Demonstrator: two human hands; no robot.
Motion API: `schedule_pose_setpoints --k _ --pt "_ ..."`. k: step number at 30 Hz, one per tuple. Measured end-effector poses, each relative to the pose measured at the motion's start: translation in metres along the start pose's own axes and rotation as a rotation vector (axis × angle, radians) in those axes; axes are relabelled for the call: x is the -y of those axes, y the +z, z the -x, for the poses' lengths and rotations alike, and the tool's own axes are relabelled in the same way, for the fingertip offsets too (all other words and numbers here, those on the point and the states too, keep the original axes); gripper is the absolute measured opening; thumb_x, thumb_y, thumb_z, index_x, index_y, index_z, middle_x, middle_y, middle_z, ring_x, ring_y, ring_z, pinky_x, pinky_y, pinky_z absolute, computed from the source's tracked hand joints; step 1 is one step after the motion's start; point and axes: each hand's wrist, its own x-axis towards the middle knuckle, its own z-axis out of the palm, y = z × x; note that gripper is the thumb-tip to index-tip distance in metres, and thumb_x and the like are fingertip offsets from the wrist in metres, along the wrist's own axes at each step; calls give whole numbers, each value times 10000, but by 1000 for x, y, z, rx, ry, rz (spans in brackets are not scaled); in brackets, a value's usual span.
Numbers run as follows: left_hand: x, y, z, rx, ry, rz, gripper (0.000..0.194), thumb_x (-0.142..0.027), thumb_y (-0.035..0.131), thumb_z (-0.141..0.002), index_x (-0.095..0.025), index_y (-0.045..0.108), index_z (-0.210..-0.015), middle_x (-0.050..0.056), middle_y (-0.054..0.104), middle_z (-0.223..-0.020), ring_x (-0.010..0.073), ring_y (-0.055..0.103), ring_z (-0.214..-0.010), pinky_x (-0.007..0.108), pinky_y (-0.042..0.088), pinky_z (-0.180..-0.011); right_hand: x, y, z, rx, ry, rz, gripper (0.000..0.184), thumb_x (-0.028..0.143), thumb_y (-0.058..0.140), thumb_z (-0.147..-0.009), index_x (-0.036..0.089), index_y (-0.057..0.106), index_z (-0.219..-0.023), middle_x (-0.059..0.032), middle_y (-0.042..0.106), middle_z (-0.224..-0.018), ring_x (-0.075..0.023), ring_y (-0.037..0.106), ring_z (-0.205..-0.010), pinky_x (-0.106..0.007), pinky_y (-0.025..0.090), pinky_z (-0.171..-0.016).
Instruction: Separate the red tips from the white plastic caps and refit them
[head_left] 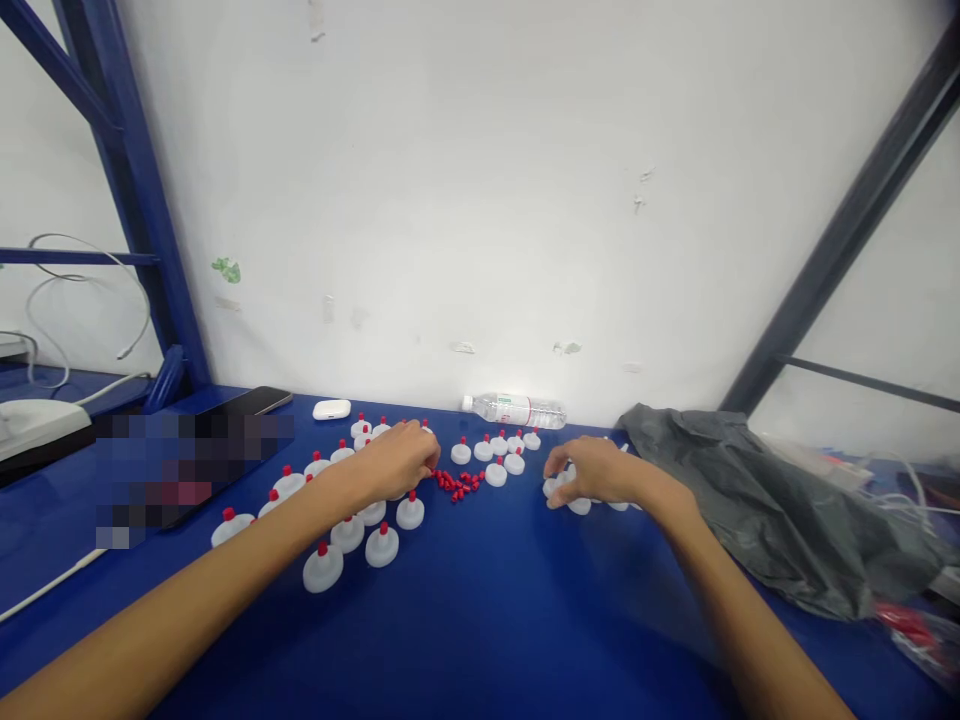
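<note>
Several white round caps with red tips (322,566) stand on the blue table (480,620), spread from the left to the middle. A small pile of loose red tips (460,484) lies at the centre. My left hand (397,458) reaches over the caps with its fingers pinched at the left edge of the red pile. My right hand (589,470) curls over a few plain white caps (579,505) on the right, fingers bent down onto them.
A clear water bottle (516,408) lies against the wall. A white earbud case (331,409) and a dark phone (251,402) sit at the back left. A grey plastic bag (757,500) covers the right side. Blue frame posts (142,200) rise on both sides.
</note>
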Motion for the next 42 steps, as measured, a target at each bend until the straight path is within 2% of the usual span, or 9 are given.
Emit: schedule_pose_setpoints --k 4,10,17,21,25,29,33,38,42 --pt "2 2 1 -23 8 -1 173 -112 605 -816 -201 727 -729 79 682 -748 206 603 -653 294 359 -577 6 4 -1 -11 -40 -2 122 394 755 -762 274 760 -782 -39 780 -883 -298 702 -901 -447 441 -918" --pt "1 2 1 -39 16 -11 167 -109 598 -789 -199 707 -700 88 689 -771 222 621 -717 293 368 -582 16 -1 -1 -82 -96 -25 217 403 599 -908 243 721 -989 -76 770 -983 -282 695 -935 -371 489 -796" --pt "-3 -1 1 -162 -29 44 113 -167 547 -815 -186 658 -822 104 700 -847 232 630 -730 303 379 -587 37 5 -2 -352 -307 -108 297 332 409 -1033 233 642 -1187 -95 682 -1201 -257 639 -1095 -422 477 -962" --pt "-16 -7 0 -255 -30 123 102 -200 528 -845 -199 621 -888 64 716 -870 214 655 -766 292 432 -633 58 20 -1 -401 -381 -215 360 348 444 -1034 284 506 -1383 -97 645 -1253 -263 621 -1126 -460 482 -988" --pt "-32 -8 0 -352 -49 396 60 -213 554 -852 -206 608 -878 -12 686 -680 144 611 -552 258 439 -572 71 33 -1 -385 -436 -269 470 406 542 -1003 320 406 -1445 -81 663 -1157 -263 623 -1072 -469 497 -959" --pt "-42 -6 2 -352 -24 673 120 -279 617 -865 -195 675 -928 22 754 -822 146 642 -558 254 465 -547 74 37 -2 -380 -454 -251 521 481 543 -995 306 374 -1455 -85 684 -1104 -271 651 -1006 -453 513 -897" --pt "-42 -3 1 -316 3 647 188 -336 632 -885 -203 759 -924 37 772 -830 176 674 -633 286 507 -639 75 37 -1 -393 -457 -236 582 520 567 -974 299 359 -1470 -90 698 -1110 -276 663 -980 -456 512 -882" --pt "-37 0 -1 -314 8 591 173 -286 631 -875 -219 782 -928 37 790 -917 207 713 -764 300 528 -715 74 37 0 -446 -435 -274 509 491 528 -1002 312 382 -1456 -83 681 -1154 -259 673 -994 -417 527 -862" --pt "-38 -1 2 -302 -16 652 178 -311 640 -882 -210 769 -952 41 790 -922 214 738 -797 285 546 -698 74 39 -2 -516 -418 -351 442 469 539 -1002 292 454 -1397 -63 681 -1057 -227 671 -902 -379 538 -819"
